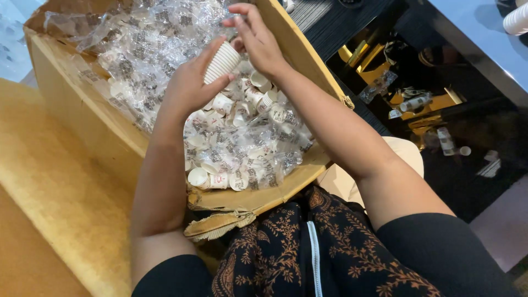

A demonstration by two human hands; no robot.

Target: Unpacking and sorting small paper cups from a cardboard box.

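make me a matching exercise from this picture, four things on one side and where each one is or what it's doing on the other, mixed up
Things
1. left hand
2. right hand
3. cardboard box
4. stack of white cups

Places or states
A. raised over the box's right wall, fingers pinched together
B. full of small cups in clear plastic wrap
C. wrapped round the ribbed stack
D. gripped above the box's contents

Pairs: 1-C, 2-A, 3-B, 4-D
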